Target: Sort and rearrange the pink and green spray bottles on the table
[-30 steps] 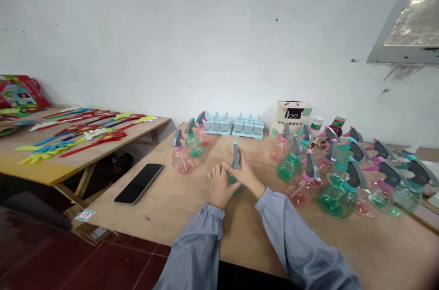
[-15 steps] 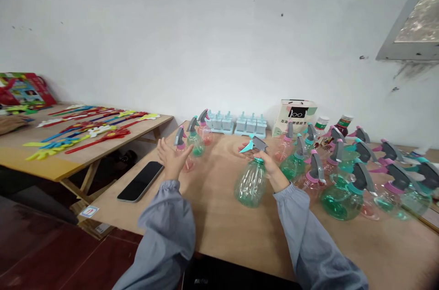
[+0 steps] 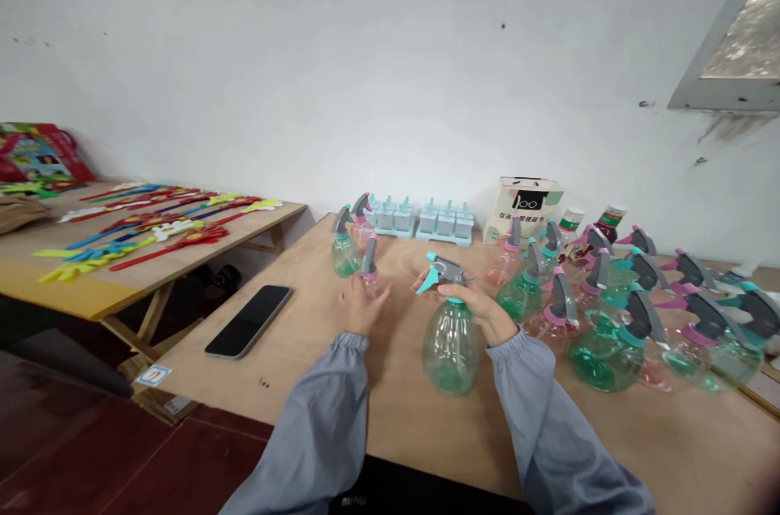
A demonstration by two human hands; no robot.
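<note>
In my right hand (image 3: 478, 310) is a clear green spray bottle (image 3: 452, 352), gripped round its neck just under the turquoise and grey trigger head (image 3: 444, 271). It looks upright at the table surface. My left hand (image 3: 364, 305) is closed about a smaller-looking pink spray bottle (image 3: 371, 281) with a grey nozzle head; the hand covers most of its body, and the fingertips are partly hidden. Behind it stand a green spray bottle (image 3: 346, 253) and another pink spray bottle (image 3: 361, 229).
Many pink and green spray bottles (image 3: 609, 352) crowd the table's right side. Pale blue ice-pop moulds (image 3: 444, 224) and a printed box (image 3: 522, 206) stand along the wall. A phone (image 3: 249, 322) lies at left. Colourful hand-shaped clappers (image 3: 171, 235) cover the neighbouring table.
My left hand has gone from spread fingers to closing round the pink bottle, which has shifted right. My right hand has brought the green bottle slightly lower and turned its trigger head.
</note>
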